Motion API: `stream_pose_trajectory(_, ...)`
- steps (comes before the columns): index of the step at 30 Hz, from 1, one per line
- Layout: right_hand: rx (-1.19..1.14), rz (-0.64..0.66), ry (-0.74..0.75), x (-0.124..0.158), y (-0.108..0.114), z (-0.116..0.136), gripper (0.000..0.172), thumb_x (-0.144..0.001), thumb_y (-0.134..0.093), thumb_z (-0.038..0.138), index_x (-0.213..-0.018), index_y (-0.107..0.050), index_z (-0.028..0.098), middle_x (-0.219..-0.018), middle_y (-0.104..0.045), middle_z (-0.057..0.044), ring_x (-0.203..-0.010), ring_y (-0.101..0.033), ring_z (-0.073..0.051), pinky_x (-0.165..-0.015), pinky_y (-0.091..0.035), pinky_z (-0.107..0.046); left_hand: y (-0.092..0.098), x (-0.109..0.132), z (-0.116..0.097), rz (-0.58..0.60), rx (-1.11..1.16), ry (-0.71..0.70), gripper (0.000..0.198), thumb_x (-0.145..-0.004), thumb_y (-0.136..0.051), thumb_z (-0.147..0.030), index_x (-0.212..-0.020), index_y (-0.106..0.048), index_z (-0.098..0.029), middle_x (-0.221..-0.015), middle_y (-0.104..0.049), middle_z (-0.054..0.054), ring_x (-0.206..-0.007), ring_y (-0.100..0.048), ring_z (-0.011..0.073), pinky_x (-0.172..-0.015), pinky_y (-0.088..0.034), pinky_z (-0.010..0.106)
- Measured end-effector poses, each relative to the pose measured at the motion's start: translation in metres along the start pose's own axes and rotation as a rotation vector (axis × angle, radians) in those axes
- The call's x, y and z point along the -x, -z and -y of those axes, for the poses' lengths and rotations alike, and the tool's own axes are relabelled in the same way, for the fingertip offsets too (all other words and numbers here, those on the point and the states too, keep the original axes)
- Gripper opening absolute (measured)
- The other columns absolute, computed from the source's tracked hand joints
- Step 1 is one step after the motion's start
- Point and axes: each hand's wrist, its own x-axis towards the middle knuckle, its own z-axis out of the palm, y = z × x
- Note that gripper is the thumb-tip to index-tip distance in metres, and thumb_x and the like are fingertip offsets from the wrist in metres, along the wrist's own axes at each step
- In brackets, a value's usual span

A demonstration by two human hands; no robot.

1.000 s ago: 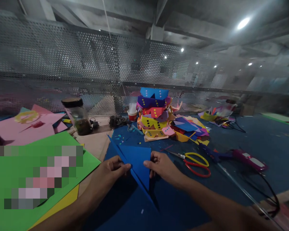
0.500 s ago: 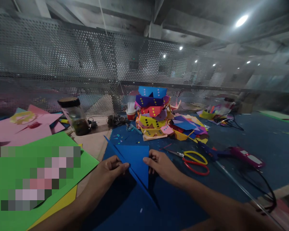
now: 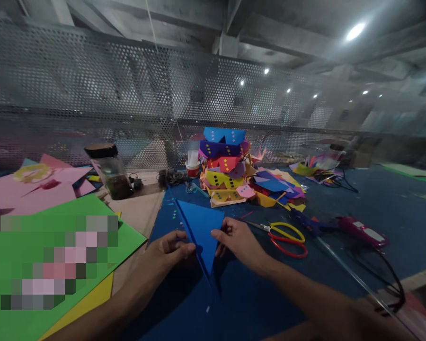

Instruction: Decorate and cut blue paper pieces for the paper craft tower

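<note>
A folded sheet of blue paper (image 3: 204, 226), triangular in outline, is held just above the blue tabletop (image 3: 177, 312). My left hand (image 3: 173, 251) pinches its long left edge, where a narrow fold runs down to a point. On the opposite edge my right hand (image 3: 234, 239) grips the paper between thumb and fingers. Scissors (image 3: 287, 237) with one yellow and one red handle lie just right of my right hand.
Behind the paper rises a stack of coloured paper masks (image 3: 223, 163), with paper scraps (image 3: 279, 184) beside it. A glue gun (image 3: 364, 231) with a cord lies at right. Green paper (image 3: 102, 215) and a black-lidded jar (image 3: 110, 170) are at left; a perforated metal screen (image 3: 128, 90) stands behind.
The blue paper has turned clockwise in my hands, and its left edge now stands steeper. My left hand has shifted slightly right; my right hand stays nearly in place.
</note>
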Motion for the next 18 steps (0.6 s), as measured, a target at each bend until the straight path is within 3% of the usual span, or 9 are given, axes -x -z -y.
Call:
stream_pose_trajectory(5,-0.032,0.060,-0.024,0.002,-0.002,-0.001,0.049,-0.076,-0.080,0.061,-0.090,-0.058,0.019,-0.066,-0.069,0.002,-0.057,-0.072,-0.018,-0.055,-0.054,-0.026,0.004,-0.001,0.000,0.037,-0.038,-0.017,0.039,-0.076,-0.089,-0.044,-0.099,-0.068,-0.020,-0.083,-0.079,0.001,-0.075,-0.072,0.0181,-0.078,-0.055,0.030)
stream_pose_trajectory(9,-0.018,0.058,-0.005,0.002,-0.001,0.001,0.045,-0.082,-0.076,0.060,-0.092,-0.057,0.020,-0.072,-0.071,0.001,-0.059,-0.072,-0.016,-0.056,-0.052,-0.025,0.007,-0.002,-0.002,-0.001,-0.064,-0.034,0.038,-0.074,-0.091,-0.043,-0.091,-0.067,-0.019,-0.070,-0.069,-0.003,-0.065,-0.066,0.0147,-0.070,-0.051,0.028)
stream_pose_trajectory(12,-0.013,0.043,-0.012,0.002,0.001,0.004,0.039,-0.086,-0.072,0.056,-0.092,-0.056,0.021,-0.073,-0.070,0.001,-0.060,-0.070,-0.016,-0.058,-0.052,-0.026,0.008,-0.002,-0.001,0.002,-0.077,-0.049,0.037,-0.074,-0.090,-0.043,-0.091,-0.067,-0.019,-0.072,-0.068,-0.003,-0.066,-0.064,0.0142,-0.068,-0.049,0.026)
stream_pose_trajectory(15,0.041,-0.052,0.044,0.003,0.004,0.008,0.029,-0.094,-0.064,0.049,-0.102,-0.063,0.021,-0.082,-0.069,0.001,-0.070,-0.069,-0.017,-0.068,-0.054,-0.030,0.010,-0.001,-0.001,0.011,-0.083,-0.051,0.036,-0.076,-0.089,-0.044,-0.095,-0.070,-0.020,-0.075,-0.070,-0.003,-0.065,-0.062,0.0124,-0.065,-0.047,0.023)
stream_pose_trajectory(18,0.144,-0.143,0.200,0.004,0.007,0.010,0.026,-0.101,-0.050,0.029,-0.122,-0.065,0.024,-0.093,-0.070,0.000,-0.089,-0.068,-0.018,-0.085,-0.054,-0.032,0.012,0.000,-0.005,-0.002,-0.094,-0.038,0.040,-0.075,-0.088,-0.049,-0.100,-0.073,-0.022,-0.078,-0.072,-0.001,-0.065,-0.062,0.0137,-0.061,-0.046,0.022)
